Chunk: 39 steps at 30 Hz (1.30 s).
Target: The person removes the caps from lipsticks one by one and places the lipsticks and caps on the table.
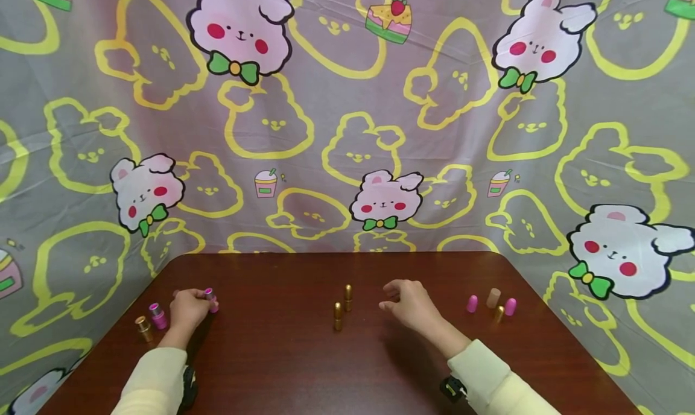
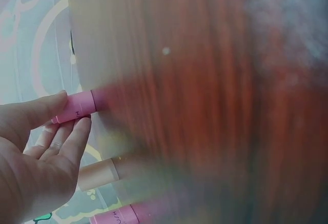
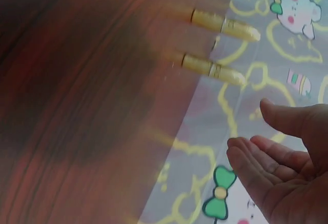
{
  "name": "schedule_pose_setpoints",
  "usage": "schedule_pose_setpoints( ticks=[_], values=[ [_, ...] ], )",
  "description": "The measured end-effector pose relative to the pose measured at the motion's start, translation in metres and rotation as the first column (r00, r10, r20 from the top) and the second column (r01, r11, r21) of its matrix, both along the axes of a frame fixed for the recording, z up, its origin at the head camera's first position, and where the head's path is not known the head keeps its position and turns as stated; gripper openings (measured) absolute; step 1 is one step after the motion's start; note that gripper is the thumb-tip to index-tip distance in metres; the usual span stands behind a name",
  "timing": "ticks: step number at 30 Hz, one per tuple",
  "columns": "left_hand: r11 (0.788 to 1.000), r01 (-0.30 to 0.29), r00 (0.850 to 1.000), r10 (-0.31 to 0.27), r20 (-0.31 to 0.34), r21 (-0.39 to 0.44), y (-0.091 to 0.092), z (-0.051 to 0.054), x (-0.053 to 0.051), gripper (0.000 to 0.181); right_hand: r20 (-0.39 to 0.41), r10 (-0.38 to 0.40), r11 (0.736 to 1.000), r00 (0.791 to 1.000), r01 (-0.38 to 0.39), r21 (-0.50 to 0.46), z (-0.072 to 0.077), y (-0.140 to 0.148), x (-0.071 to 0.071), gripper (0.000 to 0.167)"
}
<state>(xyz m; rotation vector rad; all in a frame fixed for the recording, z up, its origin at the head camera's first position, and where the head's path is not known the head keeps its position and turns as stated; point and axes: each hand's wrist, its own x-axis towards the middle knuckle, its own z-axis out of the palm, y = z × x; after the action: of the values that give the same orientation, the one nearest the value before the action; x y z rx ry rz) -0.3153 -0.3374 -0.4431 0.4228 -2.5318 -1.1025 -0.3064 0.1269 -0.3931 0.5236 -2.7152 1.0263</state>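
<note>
In the head view, my left hand (image 1: 187, 309) is at the table's left side and pinches a pink lipstick tube (image 1: 212, 300) with a silvery collar. The left wrist view shows thumb and fingertips on this pink tube (image 2: 77, 106), which stands upright. Beside that hand stand another pink lipstick tube (image 1: 157, 316) and a gold one (image 1: 143, 329). My right hand (image 1: 414, 306) hovers right of centre, thumb and fingers apart, holding nothing. Two gold bullet-shaped lipsticks (image 1: 338, 316) stand upright nearest to it, on its left; the right wrist view shows them (image 3: 225, 25) too.
At the table's right stand two pink rounded caps (image 1: 472, 304), a short gold piece (image 1: 499, 314) and a beige cylinder (image 1: 493, 298). A patterned cloth (image 1: 320, 161) hangs behind the brown table (image 1: 282, 361) and along its sides.
</note>
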Motion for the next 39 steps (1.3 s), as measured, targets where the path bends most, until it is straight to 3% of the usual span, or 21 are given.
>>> schedule_pose_setpoints(
  ticks=[7,14,24,39],
  values=[
    [1.000,0.006,1.000,-0.006,0.003,-0.029,-0.001,0.001,-0.001,0.016,0.020,0.140,0.990,0.990,-0.140,-0.003,-0.006,-0.026,0.000,0.028],
    [1.000,-0.003,1.000,0.003,-0.003,-0.026,0.000,0.001,-0.002,0.015,0.007,0.207,0.978,0.978,-0.207,-0.002,-0.012,-0.047,-0.003,0.028],
    [1.000,-0.013,1.000,0.014,0.013,-0.021,0.003,0.004,0.000,0.014,0.053,0.181,0.983,0.982,-0.182,0.015,-0.020,-0.068,-0.011,0.029],
    [0.999,-0.025,1.000,0.026,0.016,-0.035,0.003,0.004,0.001,0.019,0.036,0.196,0.981,0.980,-0.196,-0.009,-0.027,-0.079,-0.015,0.019]
  ],
)
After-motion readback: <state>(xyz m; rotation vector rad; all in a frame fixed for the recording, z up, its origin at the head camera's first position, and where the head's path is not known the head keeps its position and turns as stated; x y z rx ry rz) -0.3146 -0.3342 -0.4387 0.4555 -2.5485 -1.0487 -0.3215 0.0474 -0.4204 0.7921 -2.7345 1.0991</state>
